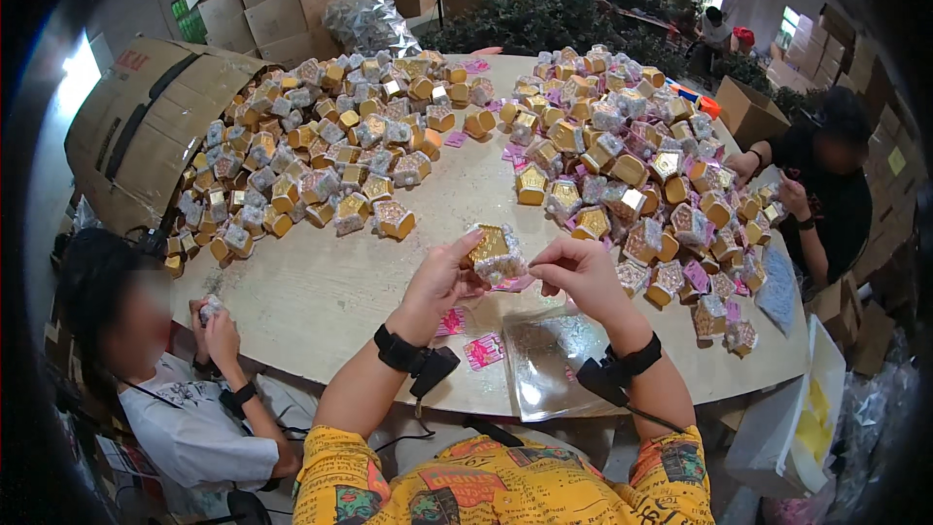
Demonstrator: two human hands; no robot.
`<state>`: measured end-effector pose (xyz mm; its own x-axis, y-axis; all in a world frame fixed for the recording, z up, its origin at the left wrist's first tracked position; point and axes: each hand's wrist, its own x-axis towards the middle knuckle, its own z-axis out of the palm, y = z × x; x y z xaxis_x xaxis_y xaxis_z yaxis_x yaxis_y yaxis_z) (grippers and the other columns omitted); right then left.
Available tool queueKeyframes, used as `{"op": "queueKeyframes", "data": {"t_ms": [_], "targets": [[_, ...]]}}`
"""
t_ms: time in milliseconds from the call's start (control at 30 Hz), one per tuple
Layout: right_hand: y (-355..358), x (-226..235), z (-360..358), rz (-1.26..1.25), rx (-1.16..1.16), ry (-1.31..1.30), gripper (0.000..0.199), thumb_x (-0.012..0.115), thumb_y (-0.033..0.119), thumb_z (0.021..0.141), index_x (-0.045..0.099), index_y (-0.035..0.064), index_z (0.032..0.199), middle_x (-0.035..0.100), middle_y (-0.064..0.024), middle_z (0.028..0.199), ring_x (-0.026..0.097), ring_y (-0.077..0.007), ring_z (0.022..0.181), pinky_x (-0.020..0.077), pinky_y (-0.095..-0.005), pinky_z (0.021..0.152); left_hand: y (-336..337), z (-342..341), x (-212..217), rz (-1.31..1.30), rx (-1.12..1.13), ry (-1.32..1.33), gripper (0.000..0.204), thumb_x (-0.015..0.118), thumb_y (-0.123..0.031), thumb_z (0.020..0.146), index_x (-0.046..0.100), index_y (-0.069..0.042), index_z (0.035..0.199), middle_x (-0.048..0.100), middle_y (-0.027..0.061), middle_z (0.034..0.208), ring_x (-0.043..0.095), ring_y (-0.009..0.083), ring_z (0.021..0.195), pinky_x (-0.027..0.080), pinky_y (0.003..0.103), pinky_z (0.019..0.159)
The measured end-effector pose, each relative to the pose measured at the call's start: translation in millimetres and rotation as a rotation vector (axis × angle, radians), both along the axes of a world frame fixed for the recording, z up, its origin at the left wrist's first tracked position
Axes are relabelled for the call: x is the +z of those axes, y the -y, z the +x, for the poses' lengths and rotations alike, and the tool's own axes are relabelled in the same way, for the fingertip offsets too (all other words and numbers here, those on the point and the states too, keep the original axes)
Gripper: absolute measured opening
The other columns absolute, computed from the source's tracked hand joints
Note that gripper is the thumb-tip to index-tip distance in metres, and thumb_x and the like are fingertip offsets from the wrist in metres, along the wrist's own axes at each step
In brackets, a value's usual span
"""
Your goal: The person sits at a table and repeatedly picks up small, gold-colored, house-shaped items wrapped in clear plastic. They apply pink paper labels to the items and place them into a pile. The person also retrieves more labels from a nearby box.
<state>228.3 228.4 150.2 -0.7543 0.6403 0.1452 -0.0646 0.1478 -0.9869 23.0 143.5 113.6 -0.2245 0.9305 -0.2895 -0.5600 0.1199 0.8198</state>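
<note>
My left hand is closed around a small gold house-shaped ornament with white glittery trim, held above the table in front of me. Close to the ornament's right side, my right hand is pinched with thumb and forefinger together; what lies between them is too small to make out. Just below the ornament a pink card shows, partly covered by the hands. More pink printed cards lie on the table nearer to me. Beside them, under my right wrist, is a clear plastic sheet or bag.
Heaps of similar ornaments cover the table at left and right, pink cards among the right ones. One person at left handles a small piece; another works at right. A large cardboard box borders the left heap.
</note>
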Motion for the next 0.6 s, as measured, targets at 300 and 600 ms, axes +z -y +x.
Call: {"op": "queueKeyframes", "data": {"t_ms": [300,600], "targets": [[-2,-17,1,-0.13,0.019,-0.06,0.009,0.072,0.001,0.079,0.063,-0.0017,0.08,0.066,-0.0085,0.071,0.062,-0.0108,0.057,0.0497,-0.0215,0.051,-1,6,-10,0.007,-0.107,-0.034,0.036,0.059,-0.034,0.093,0.06,-0.001,0.107,0.065,0.0085,0.08,0.062,0.0145,0.061,0.051,0.027,0.049],[9,-31,-3,-0.121,0.015,-0.031,0.017,0.073,0.008,0.081,0.06,0.0005,0.088,0.063,-0.0036,0.07,0.06,-0.0072,0.058,0.0476,-0.0212,0.049,7,2,-24,-0.063,-0.171,-0.013,0.04,0.055,-0.038,0.095,0.06,-0.001,0.108,0.066,0.0094,0.084,0.063,0.0157,0.061,0.053,0.026,0.049]]}}
